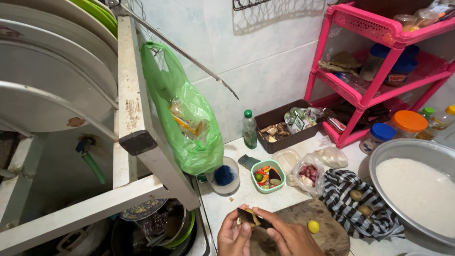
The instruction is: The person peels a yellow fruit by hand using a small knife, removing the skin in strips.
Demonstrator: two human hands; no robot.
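**Head view: both hands pinch a small dark piece over the board**

Head camera looks down and you've got a small dark piece [250, 217], brown-black with a pale yellowish bit on it, right between your two hands at the bottom edge, just above the round wooden board [327, 232]. Your left hand [233, 236] pinches its left end with thumb and fingertips; your right hand [289, 234] closes on the right end, fingers curled in. What the piece is, you can't tell from here.

On the board, just right of your right hand, sits a small yellow fruit [313, 226]. Past it, a black-and-white striped cloth [348, 208] lies crumpled with two brownish lumps on it. Beside that, a big metal bowl [403, 149] holds white rice.

Behind the board: a green tub [268, 176] of chillies, a clear bag [309, 174] of small red bulbs, a blue scrubber in a clear cup [224, 175], a green-capped bottle [249, 129] and a brown tray [284, 125] of spices against the tiled wall. A pink rack [374, 57] stands at the right, with jars. On your left, a green bag [189, 118] hangs from the dish rack [130, 95], and the sink [156, 227] below it holds dishes.
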